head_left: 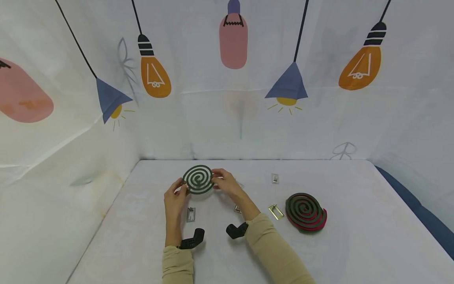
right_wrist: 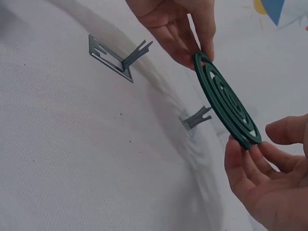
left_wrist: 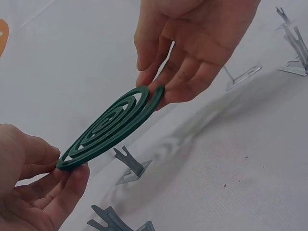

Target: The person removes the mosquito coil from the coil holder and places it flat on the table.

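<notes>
A flat green mosquito coil (head_left: 198, 180) is held in the air above the table, between both hands. My left hand (head_left: 175, 201) pinches its left rim between thumb and fingers. On the opposite rim my right hand (head_left: 227, 183) holds it with the fingertips. The wrist views show the coil tilted, with one small forked metal stand (left_wrist: 131, 166) on the table below it. Another metal stand (head_left: 190, 214) lies near my left wrist, and a third (head_left: 238, 209) is partly hidden by my right forearm.
To the right sits a stack of green and red coils (head_left: 306, 212). A gold-coloured stand (head_left: 276, 212) lies beside the stack, and a silver stand (head_left: 275, 178) is farther back. The white table (head_left: 354, 244) meets a printed cloth wall (head_left: 241, 118) at the back.
</notes>
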Action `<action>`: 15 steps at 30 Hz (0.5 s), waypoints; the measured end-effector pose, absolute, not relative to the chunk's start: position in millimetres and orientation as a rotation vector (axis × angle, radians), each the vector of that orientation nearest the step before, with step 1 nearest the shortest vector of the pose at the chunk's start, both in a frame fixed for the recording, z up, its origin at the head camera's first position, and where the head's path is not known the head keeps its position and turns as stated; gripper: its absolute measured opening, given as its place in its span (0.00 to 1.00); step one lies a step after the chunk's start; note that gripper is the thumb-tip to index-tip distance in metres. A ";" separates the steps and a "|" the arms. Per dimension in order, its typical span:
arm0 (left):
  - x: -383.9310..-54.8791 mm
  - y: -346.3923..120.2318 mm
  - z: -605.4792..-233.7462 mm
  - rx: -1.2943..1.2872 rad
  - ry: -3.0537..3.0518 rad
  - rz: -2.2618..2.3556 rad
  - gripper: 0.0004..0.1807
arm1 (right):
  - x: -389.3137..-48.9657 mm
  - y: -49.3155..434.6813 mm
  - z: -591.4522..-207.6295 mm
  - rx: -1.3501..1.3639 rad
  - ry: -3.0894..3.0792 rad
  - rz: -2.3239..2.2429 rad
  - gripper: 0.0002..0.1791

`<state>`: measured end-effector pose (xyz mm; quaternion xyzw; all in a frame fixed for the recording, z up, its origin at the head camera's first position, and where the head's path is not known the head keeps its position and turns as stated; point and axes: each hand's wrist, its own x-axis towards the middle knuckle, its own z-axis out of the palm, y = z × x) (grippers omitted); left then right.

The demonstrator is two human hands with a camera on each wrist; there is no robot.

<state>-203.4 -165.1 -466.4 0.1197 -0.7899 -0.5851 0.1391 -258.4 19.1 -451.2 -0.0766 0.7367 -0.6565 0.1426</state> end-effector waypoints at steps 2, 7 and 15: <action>-204.5 -164.9 -466.8 0.341 -2.258 -1.730 0.21 | -257.4 20.3 -449.2 -0.222 2.113 -1.913 0.22; -205.7 -164.3 -466.2 0.343 -2.218 -1.823 0.20 | -255.6 23.8 -446.6 -0.222 2.142 -1.911 0.22; -203.1 -160.7 -461.8 0.297 -2.204 -1.917 0.20 | -253.3 32.5 -448.1 -0.197 2.169 -1.947 0.20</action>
